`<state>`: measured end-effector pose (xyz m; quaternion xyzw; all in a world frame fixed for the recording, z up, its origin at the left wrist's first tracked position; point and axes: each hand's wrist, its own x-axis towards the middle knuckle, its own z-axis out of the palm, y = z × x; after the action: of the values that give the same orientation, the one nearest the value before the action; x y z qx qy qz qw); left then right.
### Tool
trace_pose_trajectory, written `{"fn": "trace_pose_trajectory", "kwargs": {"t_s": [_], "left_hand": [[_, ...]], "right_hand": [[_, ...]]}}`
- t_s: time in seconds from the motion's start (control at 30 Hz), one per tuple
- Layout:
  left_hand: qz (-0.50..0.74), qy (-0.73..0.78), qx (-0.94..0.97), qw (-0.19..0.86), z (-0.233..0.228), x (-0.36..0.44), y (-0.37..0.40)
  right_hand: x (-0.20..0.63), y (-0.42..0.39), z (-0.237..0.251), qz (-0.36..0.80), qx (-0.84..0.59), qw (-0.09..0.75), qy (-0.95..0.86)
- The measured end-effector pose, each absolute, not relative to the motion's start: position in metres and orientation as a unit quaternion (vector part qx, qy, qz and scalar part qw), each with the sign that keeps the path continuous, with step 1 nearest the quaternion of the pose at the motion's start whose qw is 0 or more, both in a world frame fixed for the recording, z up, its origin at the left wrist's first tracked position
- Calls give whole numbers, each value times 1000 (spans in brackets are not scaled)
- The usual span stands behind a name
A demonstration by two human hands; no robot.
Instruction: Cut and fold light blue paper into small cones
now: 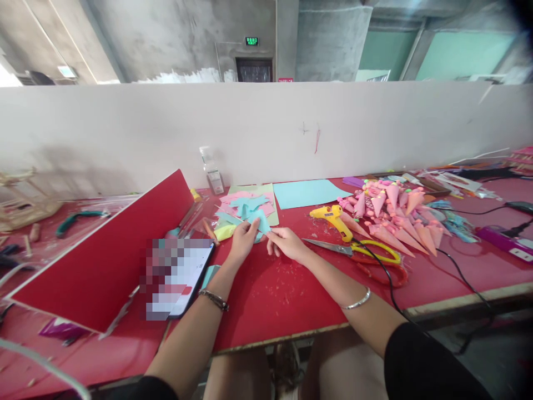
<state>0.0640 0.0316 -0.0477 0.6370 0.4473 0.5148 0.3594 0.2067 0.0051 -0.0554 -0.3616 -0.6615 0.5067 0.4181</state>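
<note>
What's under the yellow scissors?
Under the yellow scissors lies a red pair of scissors, its handles poking out on the red table. A black cord crosses them. The red pair's blades are covered.

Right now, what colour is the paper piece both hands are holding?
Light blue paper piece, pinched between left hand and right hand; the head view shows it.

Matt blue paper piece (261, 222), matt red cloth-like desk (270, 294), glossy yellow plastic glue gun (333, 215), shiny metal scissors (328, 245) blades

A red table (291, 294) carries scissors (358, 251), a glue gun (333, 218), a phone (183, 278) and paper cones (395, 216).
</note>
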Motion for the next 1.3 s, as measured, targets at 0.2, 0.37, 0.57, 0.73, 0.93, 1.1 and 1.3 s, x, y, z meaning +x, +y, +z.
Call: {"fn": "trace_pose_trajectory", "kwargs": {"t_s": [0.2, 0.37, 0.57, 0.73, 0.93, 1.1, 1.3], "left_hand": [[537, 436, 631, 352, -48, 61, 37], [492, 441, 679, 320, -49, 63, 34], [363, 438, 789, 233, -50, 65, 28], [243, 441, 846, 174, -52, 66, 22], [154, 468, 861, 123, -53, 69, 18], [135, 483, 860, 97, -52, 71, 20], [157, 476, 860, 101, -53, 70, 22]], "right_hand": [[206, 8, -56, 489, -376, 477, -626], [207, 6, -54, 510, -368, 484, -608], [206, 4, -52, 525, -364, 498, -587], [206, 6, -51, 521, -366, 557, -533], [203, 6, -53, 476, -378, 588, -534], [202, 2, -55, 395, -393, 579, -596], [200, -5, -49, 233, -425, 551, -679]]}}
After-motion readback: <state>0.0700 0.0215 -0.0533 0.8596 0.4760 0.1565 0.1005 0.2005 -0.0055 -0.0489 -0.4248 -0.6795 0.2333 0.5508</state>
